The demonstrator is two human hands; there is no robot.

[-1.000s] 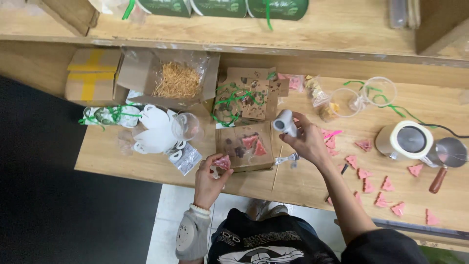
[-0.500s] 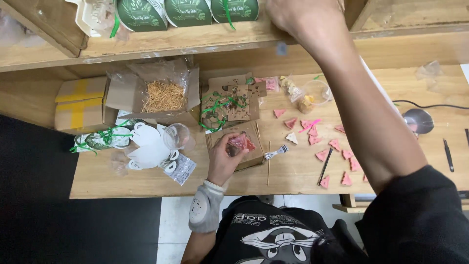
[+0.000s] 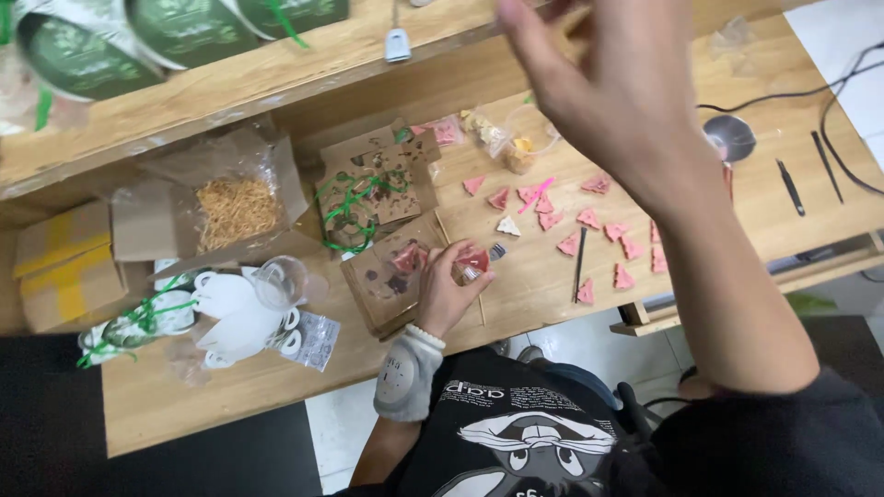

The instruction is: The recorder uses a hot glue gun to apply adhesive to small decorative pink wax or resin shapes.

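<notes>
My left hand (image 3: 448, 287) is closed on a small pink tree-shaped piece (image 3: 475, 260) just above the front of the wooden table (image 3: 543, 294). It hovers beside an open brown cardboard box (image 3: 391, 271) that holds another pink piece. My right hand (image 3: 615, 87) is raised high toward the camera, fingers spread, holding nothing. Several pink tree-shaped pieces (image 3: 589, 230) lie scattered on the table under my right arm, with one white piece (image 3: 507, 225) among them.
A carton of straw-like filler (image 3: 235, 210) and a box with green ribbon (image 3: 368, 189) stand at the back. White cut-out tags (image 3: 235, 308), a clear cup (image 3: 279, 279) and a taped carton (image 3: 64, 267) lie left. Tweezers (image 3: 789, 186) and cables lie right. Green tins (image 3: 175, 32) sit on the shelf.
My right hand has left the table, where it held a small white object, and risen up close to the camera, now empty. My left hand keeps the pink piece.
</notes>
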